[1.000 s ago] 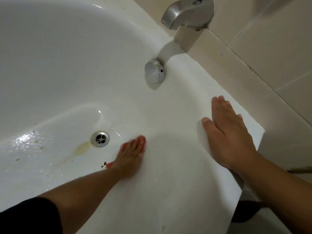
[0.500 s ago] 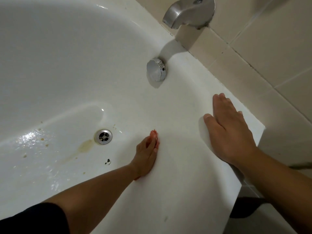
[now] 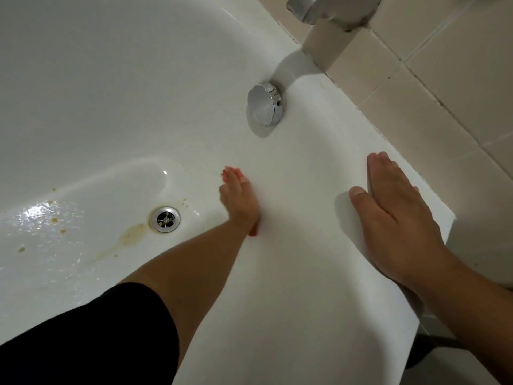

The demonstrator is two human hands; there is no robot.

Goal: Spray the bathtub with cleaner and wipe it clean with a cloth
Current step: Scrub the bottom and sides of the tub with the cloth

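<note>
White glossy bathtub point(image 3: 111, 93) is right under me; my left hand point(image 3: 239, 202) presses a small reddish cloth point(image 3: 253, 232) flat-fingered against its inner wall, near the round chrome drain point(image 3: 165, 219). Right hand point(image 3: 397, 218) rests flat on the rim, gripping nothing. I'd use firm, overlapping strokes down toward the yellowish stains point(image 3: 133, 236).

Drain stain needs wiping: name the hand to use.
Left. The left hand presses the red cloth on the bathtub wall near the stain; the right hand lies flat on the rim.
</note>
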